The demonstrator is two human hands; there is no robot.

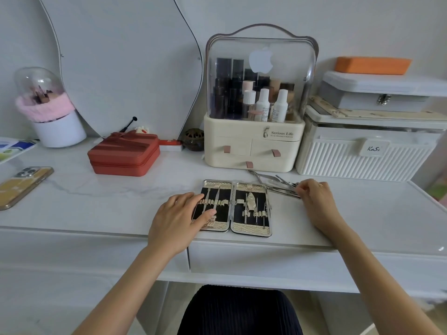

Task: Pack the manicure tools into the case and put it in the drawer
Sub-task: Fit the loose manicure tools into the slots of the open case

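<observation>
The open manicure case (236,207) lies flat near the dressing table's (121,201) front edge, steadied by the flat-fingered left hand (177,217), while the loose manicure tools (278,183), long axes pointing toward the case, lie just right of it, pinched by the nearer right hand (314,198).

Case (237,207), tools (278,183) on table (108,201)

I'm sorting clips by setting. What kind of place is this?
Probably a dressing table at home: a curved mirror against the wall, a clear-lidded cosmetics organizer full of bottles, and an open manicure case on the white tabletop.
</observation>
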